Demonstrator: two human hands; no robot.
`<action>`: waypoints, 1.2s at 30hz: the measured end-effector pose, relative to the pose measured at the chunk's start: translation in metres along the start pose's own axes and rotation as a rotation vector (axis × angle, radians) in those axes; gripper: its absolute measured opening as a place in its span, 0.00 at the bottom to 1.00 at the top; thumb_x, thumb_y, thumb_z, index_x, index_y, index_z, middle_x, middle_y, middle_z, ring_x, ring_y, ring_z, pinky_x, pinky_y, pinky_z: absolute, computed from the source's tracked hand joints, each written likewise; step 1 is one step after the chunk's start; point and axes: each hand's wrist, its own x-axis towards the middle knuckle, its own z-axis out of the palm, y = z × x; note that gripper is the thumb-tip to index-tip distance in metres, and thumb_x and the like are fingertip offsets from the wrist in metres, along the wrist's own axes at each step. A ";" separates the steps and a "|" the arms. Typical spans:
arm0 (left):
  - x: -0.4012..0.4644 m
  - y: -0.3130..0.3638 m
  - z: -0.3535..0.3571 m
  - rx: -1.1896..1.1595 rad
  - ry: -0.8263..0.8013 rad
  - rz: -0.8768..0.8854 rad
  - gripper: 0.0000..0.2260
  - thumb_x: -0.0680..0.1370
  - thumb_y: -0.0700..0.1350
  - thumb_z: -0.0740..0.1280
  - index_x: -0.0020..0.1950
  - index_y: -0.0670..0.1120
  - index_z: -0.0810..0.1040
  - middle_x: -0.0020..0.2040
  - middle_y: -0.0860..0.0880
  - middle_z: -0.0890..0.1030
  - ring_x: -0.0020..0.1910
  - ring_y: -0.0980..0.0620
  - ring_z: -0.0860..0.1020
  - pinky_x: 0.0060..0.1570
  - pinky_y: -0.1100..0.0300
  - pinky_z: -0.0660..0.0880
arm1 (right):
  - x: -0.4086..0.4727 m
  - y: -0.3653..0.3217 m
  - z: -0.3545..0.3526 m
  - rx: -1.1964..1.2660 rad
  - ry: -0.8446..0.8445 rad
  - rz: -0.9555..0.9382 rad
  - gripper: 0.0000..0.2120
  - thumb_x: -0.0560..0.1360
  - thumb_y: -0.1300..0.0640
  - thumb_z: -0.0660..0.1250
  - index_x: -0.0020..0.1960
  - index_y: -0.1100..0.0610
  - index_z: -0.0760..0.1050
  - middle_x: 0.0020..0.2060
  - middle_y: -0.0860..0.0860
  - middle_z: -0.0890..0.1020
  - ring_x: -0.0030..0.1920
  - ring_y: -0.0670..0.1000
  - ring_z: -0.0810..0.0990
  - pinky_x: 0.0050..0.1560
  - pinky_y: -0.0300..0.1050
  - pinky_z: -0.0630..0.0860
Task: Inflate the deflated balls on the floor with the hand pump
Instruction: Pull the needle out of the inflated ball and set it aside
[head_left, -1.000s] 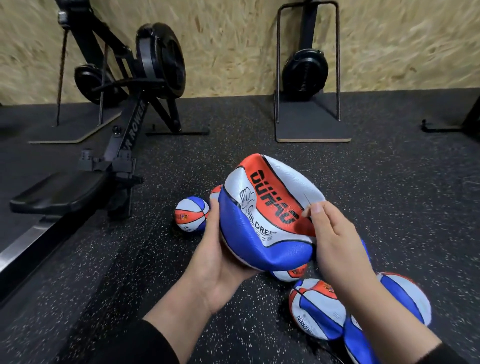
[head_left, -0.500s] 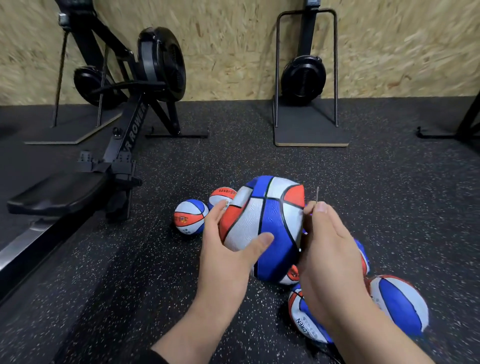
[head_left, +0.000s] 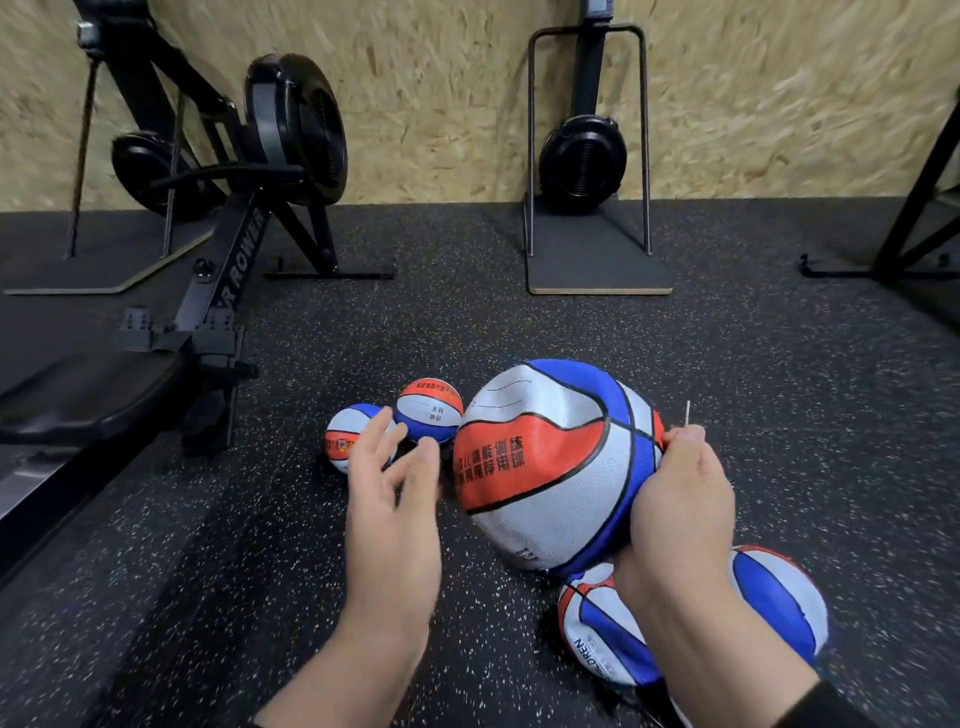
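Observation:
A partly deflated red, white and blue ball (head_left: 545, 467), dented at the top, hangs just above the floor in the middle. My right hand (head_left: 680, 499) holds its right side and pinches a thin metal needle (head_left: 688, 413) that points up above the fingers. My left hand (head_left: 395, 499) is off the ball, a little to its left, fingers spread and holding nothing. Two small balls (head_left: 431, 415) (head_left: 340, 441) lie on the floor behind the left hand. Two more balls (head_left: 597, 634) (head_left: 779, 597) lie under my right forearm. No pump body is in view.
A black rowing machine (head_left: 228, 280) with its seat rail runs along the left. An upright black machine on a flat base (head_left: 587, 156) stands at the back wall. A black frame leg (head_left: 914, 208) is at the far right. The floor is dark speckled rubber (head_left: 779, 389).
The ball has been turned so its red panel with printing faces me. My left hand has let go of it and drawn back to the left. My right hand still pinches the needle.

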 end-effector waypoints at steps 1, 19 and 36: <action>0.005 0.001 -0.002 -0.025 0.010 -0.133 0.20 0.82 0.57 0.68 0.73 0.59 0.71 0.70 0.55 0.78 0.67 0.58 0.78 0.72 0.42 0.72 | 0.001 -0.001 -0.001 0.041 -0.017 0.057 0.18 0.84 0.46 0.53 0.43 0.55 0.71 0.33 0.49 0.74 0.38 0.51 0.71 0.44 0.48 0.73; 0.014 0.016 -0.012 -0.421 -0.187 -0.507 0.27 0.79 0.61 0.65 0.71 0.46 0.80 0.65 0.44 0.83 0.66 0.46 0.81 0.71 0.44 0.72 | 0.000 0.006 0.003 0.003 -0.279 0.207 0.18 0.83 0.50 0.56 0.36 0.51 0.74 0.29 0.47 0.76 0.30 0.49 0.72 0.29 0.42 0.73; 0.019 0.026 -0.017 -0.431 -0.196 -0.535 0.21 0.80 0.57 0.68 0.70 0.50 0.79 0.64 0.50 0.84 0.60 0.53 0.82 0.54 0.52 0.82 | -0.004 0.022 0.006 -0.244 -0.262 -0.025 0.15 0.84 0.51 0.53 0.40 0.47 0.69 0.31 0.40 0.71 0.34 0.44 0.68 0.36 0.41 0.69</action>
